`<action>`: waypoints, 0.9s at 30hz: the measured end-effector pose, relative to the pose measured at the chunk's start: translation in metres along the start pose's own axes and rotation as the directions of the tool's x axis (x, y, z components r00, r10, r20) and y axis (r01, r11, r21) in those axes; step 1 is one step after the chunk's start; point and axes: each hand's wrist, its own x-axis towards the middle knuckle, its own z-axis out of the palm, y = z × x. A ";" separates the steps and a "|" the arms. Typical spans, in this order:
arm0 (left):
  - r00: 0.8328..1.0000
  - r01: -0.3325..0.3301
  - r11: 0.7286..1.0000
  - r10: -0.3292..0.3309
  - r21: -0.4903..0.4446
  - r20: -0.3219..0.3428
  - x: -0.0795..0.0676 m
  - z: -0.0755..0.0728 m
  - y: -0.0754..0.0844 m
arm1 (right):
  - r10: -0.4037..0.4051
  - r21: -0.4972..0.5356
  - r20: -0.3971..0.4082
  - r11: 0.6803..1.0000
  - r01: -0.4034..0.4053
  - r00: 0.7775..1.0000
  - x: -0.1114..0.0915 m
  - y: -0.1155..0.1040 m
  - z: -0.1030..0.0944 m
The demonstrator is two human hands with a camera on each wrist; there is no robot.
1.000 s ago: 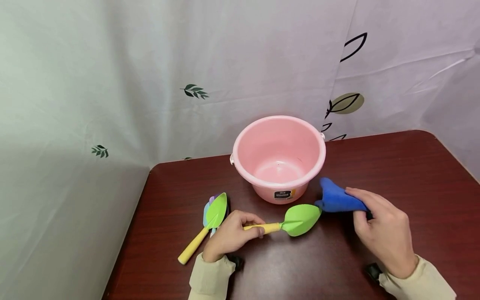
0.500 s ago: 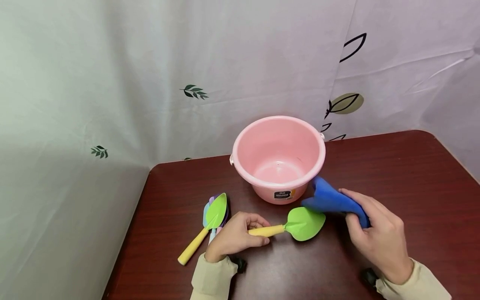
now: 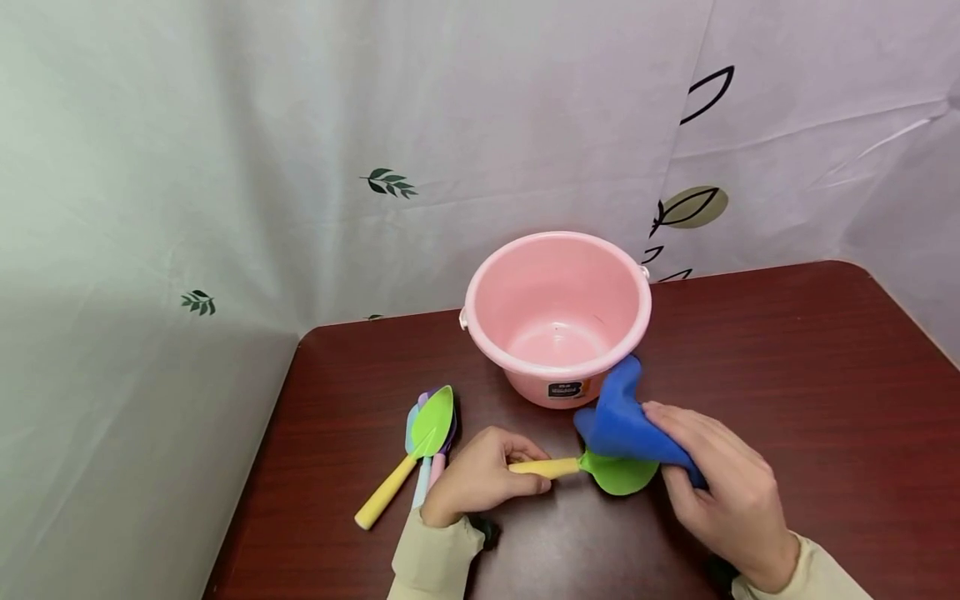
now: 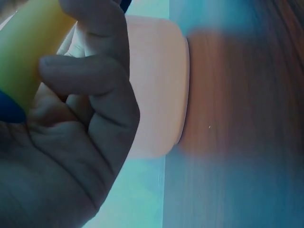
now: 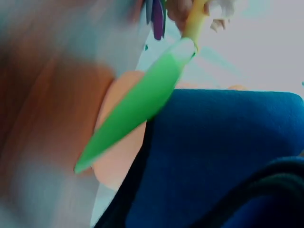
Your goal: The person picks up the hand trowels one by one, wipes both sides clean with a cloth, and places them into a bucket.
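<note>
My left hand (image 3: pixel 483 477) grips the yellow handle of a small trowel (image 3: pixel 619 478), its green leaf-shaped blade pointing right. In the left wrist view, fingers curl round the yellow handle (image 4: pixel 35 40). A blue cloth (image 3: pixel 626 421) is bunched in my right hand (image 3: pixel 723 492) and lies over the upper part of the blade, hiding it in the head view. The right wrist view shows the green blade (image 5: pixel 135 104) edge-on beside the cloth (image 5: pixel 228 137). Just behind stands a pink bucket (image 3: pixel 562 379), overlapped by the cloth at its lower right.
Left of my left hand, a second green trowel (image 3: pixel 433 427) with a yellow handle lies on top of light blue and purple tools (image 3: pixel 412 425). All rest on a dark red wooden table (image 3: pixel 810 358). A pale curtain (image 3: pixel 480 125) hangs behind the table and along its left side.
My right hand has brought the blue cloth leftward and down, from beside the blade tip to over the blade. The left hand has shifted slightly right with the trowel, whose blade has turned.
</note>
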 end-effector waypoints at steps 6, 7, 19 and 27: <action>0.999 -0.042 0.999 0.042 0.001 -0.011 0.001 0.003 0.000 | -0.112 0.090 0.183 0.991 0.096 0.977 -0.004 -0.001 0.005; 0.999 -0.047 0.999 0.047 -0.005 -0.013 0.001 0.003 0.000 | -0.143 0.120 0.205 0.985 0.121 0.968 -0.005 0.000 0.006; 0.995 -0.097 0.995 0.098 0.020 -0.032 0.001 0.001 0.003 | -0.122 0.103 0.588 0.992 0.076 0.800 -0.023 0.008 0.004; 0.984 -0.168 0.984 0.171 0.055 -0.042 0.001 -0.002 0.000 | -0.107 0.088 0.662 0.994 0.065 0.742 -0.025 0.011 0.001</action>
